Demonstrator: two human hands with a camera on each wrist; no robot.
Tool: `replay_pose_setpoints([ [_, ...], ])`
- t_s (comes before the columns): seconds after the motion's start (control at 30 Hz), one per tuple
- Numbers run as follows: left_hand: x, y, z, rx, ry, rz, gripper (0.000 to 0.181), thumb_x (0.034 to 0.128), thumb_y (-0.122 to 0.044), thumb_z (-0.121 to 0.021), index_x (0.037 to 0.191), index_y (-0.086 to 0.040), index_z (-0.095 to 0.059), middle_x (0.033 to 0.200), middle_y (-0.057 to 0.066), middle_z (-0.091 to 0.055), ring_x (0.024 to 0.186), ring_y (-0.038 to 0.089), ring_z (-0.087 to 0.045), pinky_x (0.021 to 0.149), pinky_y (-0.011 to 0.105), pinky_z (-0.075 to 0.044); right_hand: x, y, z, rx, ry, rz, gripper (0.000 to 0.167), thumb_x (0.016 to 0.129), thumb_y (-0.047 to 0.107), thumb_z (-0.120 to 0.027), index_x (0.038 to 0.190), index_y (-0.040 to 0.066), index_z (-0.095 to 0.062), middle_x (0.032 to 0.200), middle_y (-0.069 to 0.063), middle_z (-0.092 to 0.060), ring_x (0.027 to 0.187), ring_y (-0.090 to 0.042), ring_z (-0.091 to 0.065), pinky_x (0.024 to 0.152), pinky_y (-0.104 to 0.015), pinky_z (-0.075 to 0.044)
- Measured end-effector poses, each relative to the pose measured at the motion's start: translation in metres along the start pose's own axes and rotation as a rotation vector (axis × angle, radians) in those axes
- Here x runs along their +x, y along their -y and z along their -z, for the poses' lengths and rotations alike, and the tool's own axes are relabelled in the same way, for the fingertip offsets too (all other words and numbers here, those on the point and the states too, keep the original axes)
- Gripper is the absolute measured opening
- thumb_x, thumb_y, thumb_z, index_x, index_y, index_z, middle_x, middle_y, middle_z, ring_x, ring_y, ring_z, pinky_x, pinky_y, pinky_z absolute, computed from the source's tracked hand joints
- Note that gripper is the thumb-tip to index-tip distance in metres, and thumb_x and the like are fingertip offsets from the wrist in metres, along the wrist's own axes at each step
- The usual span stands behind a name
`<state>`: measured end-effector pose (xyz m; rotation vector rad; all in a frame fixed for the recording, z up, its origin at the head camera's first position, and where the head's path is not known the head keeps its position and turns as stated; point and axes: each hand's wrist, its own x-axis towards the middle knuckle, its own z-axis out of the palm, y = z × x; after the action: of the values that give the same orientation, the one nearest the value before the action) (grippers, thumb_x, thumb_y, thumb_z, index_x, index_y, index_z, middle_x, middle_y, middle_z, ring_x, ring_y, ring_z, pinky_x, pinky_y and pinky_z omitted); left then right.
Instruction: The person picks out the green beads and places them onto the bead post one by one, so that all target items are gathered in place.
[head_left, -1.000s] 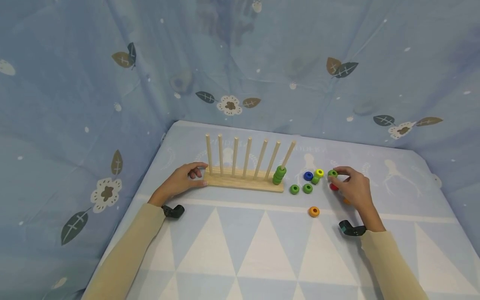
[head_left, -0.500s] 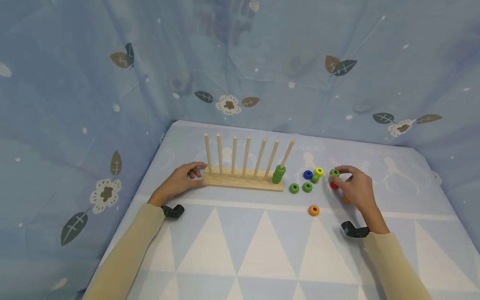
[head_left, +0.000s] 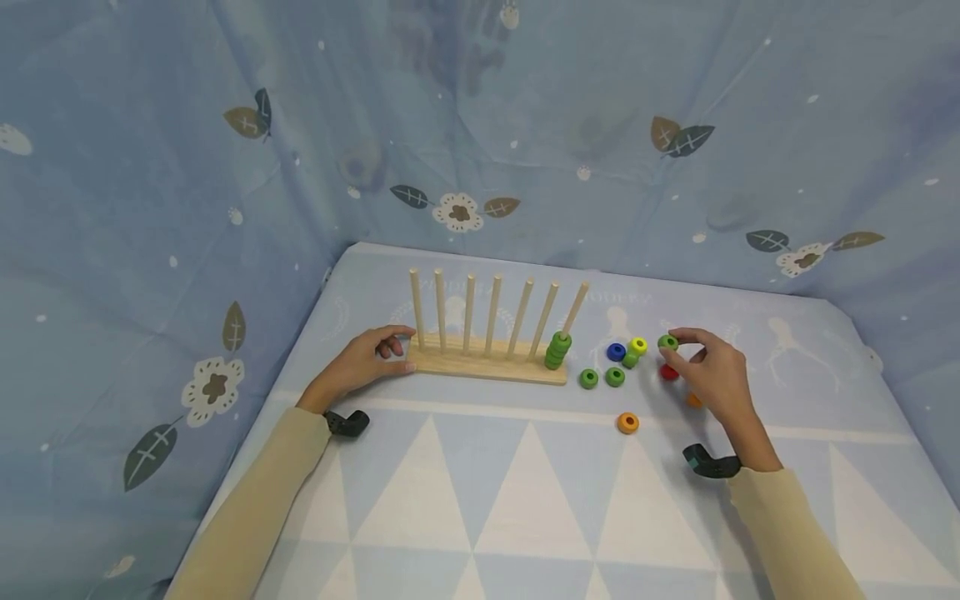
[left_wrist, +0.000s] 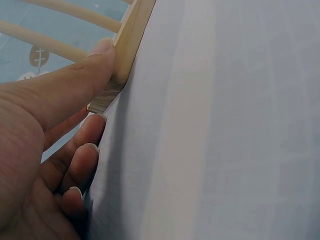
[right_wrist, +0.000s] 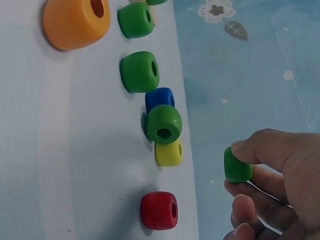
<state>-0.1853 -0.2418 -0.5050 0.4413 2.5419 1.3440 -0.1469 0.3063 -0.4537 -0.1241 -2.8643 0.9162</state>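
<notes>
My left hand (head_left: 358, 360) grips the left end of a wooden peg stand (head_left: 480, 367), thumb on its front edge. In the left wrist view, the thumb presses the corner of the wooden base (left_wrist: 127, 55) and the other fingers curl at its end. Several green beads (head_left: 558, 351) are stacked on the rightmost peg; the other pegs are bare. To the right, my right hand (head_left: 716, 375) pinches a green bead (right_wrist: 237, 166) between thumb and fingers, held above the table. Beneath it lies a red bead (right_wrist: 159, 210).
Between stand and right hand lie two green beads (head_left: 589, 379), a blue bead (head_left: 617, 352), a yellow bead (head_left: 638, 346) and another green bead (right_wrist: 164, 124) touching it. An orange bead (head_left: 627, 423) sits nearer the front; another orange bead (head_left: 694, 401) is partly behind the right hand.
My right hand, with the green bead pinched in it, has shifted slightly right, showing more of the red bead. The left hand stays on the stand.
</notes>
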Motion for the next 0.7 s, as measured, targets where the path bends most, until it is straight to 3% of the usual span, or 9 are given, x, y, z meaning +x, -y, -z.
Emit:
replay_pose_setpoints([
  [0.23,0.001,0.001,0.001,0.018,0.002,-0.002,0.068,0.0893,-0.032,-0.083,0.147,-0.011,-0.055,0.107,0.01,-0.06,0.093,0.025,-0.051,0.087,0.044,-0.042,0.0,0.008,0.002,0.007,-0.015,0.034,0.044,0.097,0.028,-0.074,0.133,0.004,-0.066,0.12,-0.02,-0.066,0.073,-0.026,-0.051,0.046,-0.029,-0.041],
  [0.7,0.0,0.002,0.001,0.009,0.003,-0.012,0.066,0.0902,-0.031,-0.083,0.147,-0.01,-0.055,0.107,0.012,-0.059,0.092,0.025,-0.049,0.086,0.045,-0.041,-0.001,0.023,0.005,0.013,-0.031,0.073,0.042,0.097,0.027,-0.074,0.132,0.005,-0.066,0.115,-0.019,-0.066,0.071,-0.026,-0.051,0.046,-0.03,-0.039],
])
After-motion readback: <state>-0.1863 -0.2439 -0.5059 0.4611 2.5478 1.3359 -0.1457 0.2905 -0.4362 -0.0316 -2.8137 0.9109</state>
